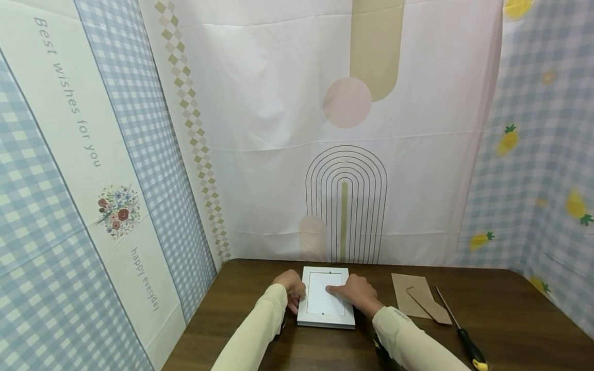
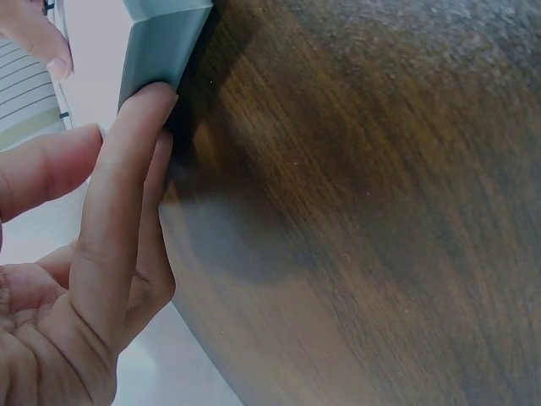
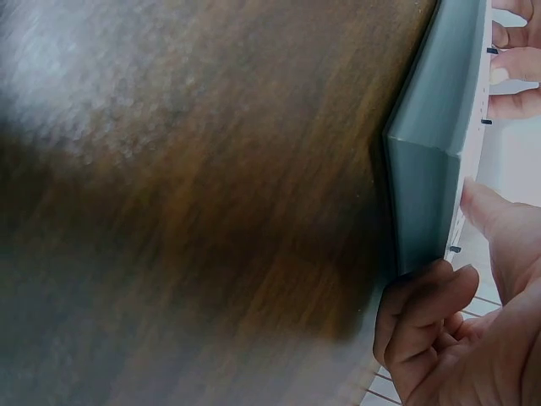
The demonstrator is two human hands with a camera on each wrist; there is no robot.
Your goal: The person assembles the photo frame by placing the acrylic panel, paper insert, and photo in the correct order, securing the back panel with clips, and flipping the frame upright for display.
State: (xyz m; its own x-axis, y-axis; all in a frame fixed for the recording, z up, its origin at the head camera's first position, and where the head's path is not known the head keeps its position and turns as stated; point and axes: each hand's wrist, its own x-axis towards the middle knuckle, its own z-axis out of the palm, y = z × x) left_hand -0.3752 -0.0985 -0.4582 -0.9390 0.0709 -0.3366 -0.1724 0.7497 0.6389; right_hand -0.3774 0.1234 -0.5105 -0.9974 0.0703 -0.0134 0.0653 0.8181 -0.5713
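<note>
A white picture frame [image 1: 325, 321] lies back side up on the table, with small dark tabs along its inner edge. Inside its recess is a flat white sheet [image 1: 325, 301]. My left hand [image 1: 291, 289] grips the frame's left edge, thumb on top and fingers against the side [image 2: 165, 51]. From the right, my right hand [image 1: 358, 293] holds the frame; its thumb presses on the white sheet while the curled fingers [image 3: 423, 309] touch the outer side. The underside of the frame is hidden.
Right of the frame, a brown backing board [image 1: 408, 288] lies on the dark wooden table [image 1: 223, 309], with a narrow brown stand piece [image 1: 431, 307] over it. Beside them is a screwdriver [image 1: 465, 337] with a dark, yellow-ended handle. A patterned cloth [image 1: 278, 180] hangs behind the table.
</note>
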